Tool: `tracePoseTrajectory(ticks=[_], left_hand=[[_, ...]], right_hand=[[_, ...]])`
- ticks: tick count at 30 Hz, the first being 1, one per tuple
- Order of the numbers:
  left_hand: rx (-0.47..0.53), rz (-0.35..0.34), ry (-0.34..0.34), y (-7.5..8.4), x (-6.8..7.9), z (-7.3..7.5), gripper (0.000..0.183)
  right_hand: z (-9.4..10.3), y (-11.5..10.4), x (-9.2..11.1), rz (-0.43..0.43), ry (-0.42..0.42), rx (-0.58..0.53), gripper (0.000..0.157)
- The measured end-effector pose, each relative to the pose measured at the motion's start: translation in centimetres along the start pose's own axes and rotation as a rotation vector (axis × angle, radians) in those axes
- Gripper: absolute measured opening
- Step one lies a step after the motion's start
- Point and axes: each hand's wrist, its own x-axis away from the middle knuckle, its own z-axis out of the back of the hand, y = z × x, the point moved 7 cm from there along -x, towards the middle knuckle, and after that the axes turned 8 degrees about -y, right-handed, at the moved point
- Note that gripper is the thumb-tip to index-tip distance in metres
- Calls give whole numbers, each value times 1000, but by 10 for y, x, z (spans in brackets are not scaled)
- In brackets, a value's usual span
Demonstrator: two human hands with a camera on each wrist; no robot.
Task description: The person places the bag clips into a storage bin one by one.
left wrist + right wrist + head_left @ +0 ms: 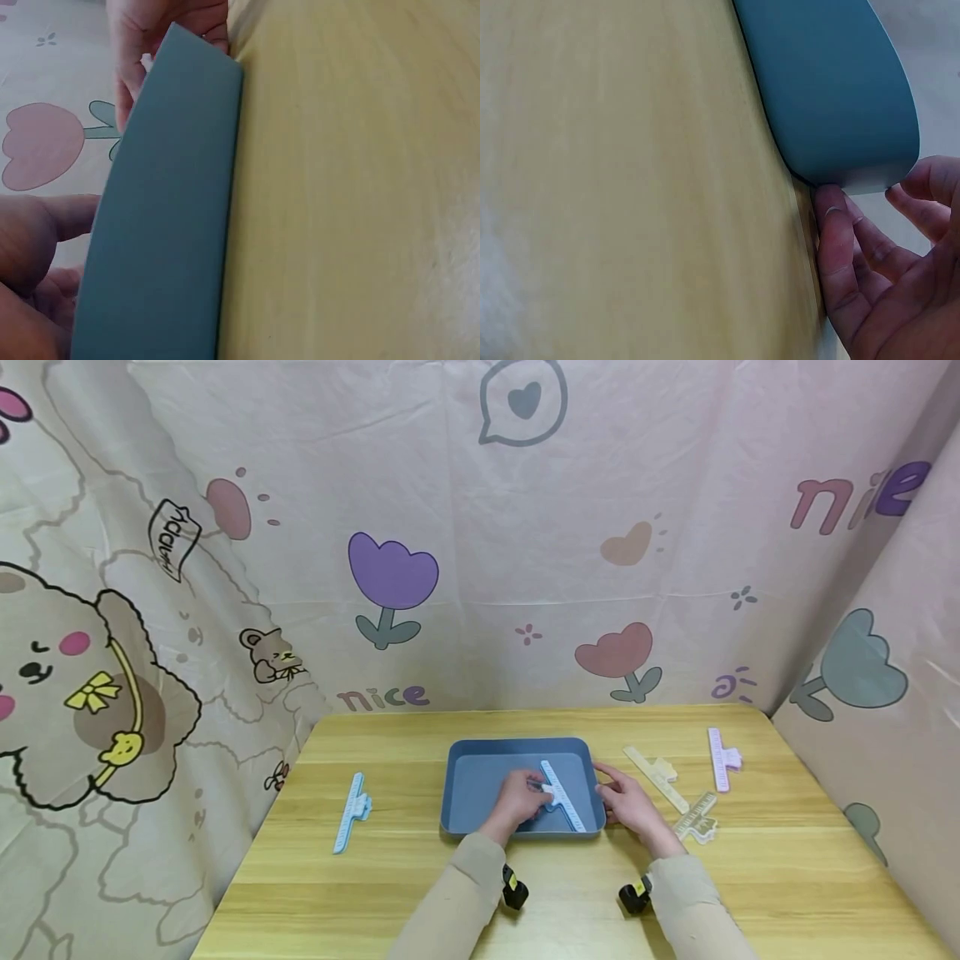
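Note:
A grey-blue tray (480,772) sits on the wooden table in front of me. Within its right half lies a light blue ruler clip (564,797), slanted, its ruler edge marked with a scale. My left hand (516,795) reaches over the tray's front wall and pinches the clip's grip tab between thumb and fingers. At the tray's right side, my right hand (632,803) rests its fingertips against the outer wall. In the right wrist view the fingers (840,255) touch the tray's corner from low down, near the table top. The left wrist view shows mostly the tray's outer wall (165,202).
Another blue ruler clip (350,814) lies left of the tray. To the right are a pale yellow clip (655,778), a clear clip (697,817) close to my right wrist, and a purple clip (722,760) farther back. A patterned curtain (480,652) hangs behind the table (390,893).

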Motion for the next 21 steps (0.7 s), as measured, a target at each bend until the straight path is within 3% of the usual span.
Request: tracePoseTrajectory(ticks=[8, 13, 17, 21], left_hand=[[26, 70, 34, -1, 1, -2, 26], [63, 40, 40, 0, -1, -6, 26], [96, -32, -17, 3, -5, -11, 36], [133, -60, -100, 5, -6, -16, 47]], right_hand=[[1, 1, 0, -5, 1, 21, 52], [0, 2, 0, -8, -8, 16, 52], [0, 2, -2, -1, -13, 11, 52], [1, 2, -2, -2, -9, 7, 52]])
